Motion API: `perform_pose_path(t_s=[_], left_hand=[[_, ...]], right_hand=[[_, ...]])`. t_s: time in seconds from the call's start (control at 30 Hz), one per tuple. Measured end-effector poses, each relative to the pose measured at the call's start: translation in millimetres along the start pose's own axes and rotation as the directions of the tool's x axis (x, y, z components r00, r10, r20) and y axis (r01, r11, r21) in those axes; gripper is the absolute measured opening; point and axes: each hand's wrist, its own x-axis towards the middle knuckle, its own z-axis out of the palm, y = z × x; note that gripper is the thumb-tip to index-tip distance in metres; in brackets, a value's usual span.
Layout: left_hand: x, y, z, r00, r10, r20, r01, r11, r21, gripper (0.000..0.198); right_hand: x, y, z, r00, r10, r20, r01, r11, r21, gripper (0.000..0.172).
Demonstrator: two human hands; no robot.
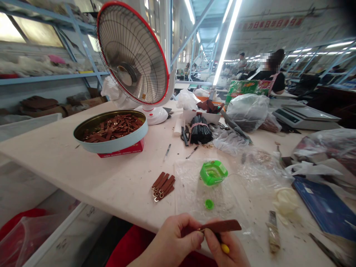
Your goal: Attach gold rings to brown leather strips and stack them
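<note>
My left hand [178, 239] pinches one end of a brown leather strap [222, 225] near the table's front edge. My right hand [226, 248] is closed on the same strap, thumb against that end. A yellow-tipped tool [225, 248] sticks out from the right hand; the rest of it is hidden. Ahead of the hands lie a small green cap [209, 204] and a green open container [213, 172] on a clear plastic sheet [191, 200]. To the left is a small pile of brown leather straps [164, 184] with metal rings at their ends.
A round tin [111, 146] of many similar straps sits on a red box [122, 149], beside a heater-like dish [133, 55]. Bundled black strips [200, 129], two pens, plastic bags, a scale [306, 115], a blue folder [325, 207] and a taped blade [273, 231] surround the work area.
</note>
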Motion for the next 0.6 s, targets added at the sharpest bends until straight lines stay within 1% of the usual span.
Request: perform_pose_path(t_s=[0.13, 0.2, 0.27, 0.33, 0.43, 0.5, 0.6], left_hand=[[2, 4, 0.8, 0.999, 0.024, -0.045, -0.020, 0.997, 0.074, 0.017], [8, 4, 2.3, 0.997, 0.029, -0.075, -0.025, 0.998, 0.058, 0.012], [15, 3, 3.1, 0.994, 0.008, -0.113, -0.005, 1.000, 0.023, 0.008], [22, 0, 3.1, 0.990, -0.019, -0.141, 0.017, 1.000, -0.016, 0.005], [30, -3, 2.4, 0.985, -0.053, -0.163, 0.042, 0.997, -0.067, 0.005], [34, -4, 1.9, 0.981, -0.071, -0.179, 0.058, 0.995, -0.079, 0.006], [39, -2, 0.2, 0.976, -0.078, -0.204, 0.063, 0.995, -0.079, 0.007]], right_hand=[[6, -1, 0, 0.999, 0.021, 0.030, -0.021, 1.000, -0.003, 0.033], [10, -3, -4, 0.998, 0.048, 0.039, -0.048, 0.999, 0.001, 0.034], [15, -3, -14, 0.996, 0.084, 0.033, -0.084, 0.996, -0.006, 0.034], [22, 2, -27, 0.992, 0.121, -0.032, -0.122, 0.992, -0.033, 0.036], [32, 19, -45, 0.970, 0.148, -0.191, -0.165, 0.983, -0.078, 0.045], [40, 32, -50, 0.944, 0.179, -0.277, -0.202, 0.978, -0.057, 0.049], [51, 49, -47, 0.905, 0.228, -0.359, -0.223, 0.973, 0.058, 0.047]])
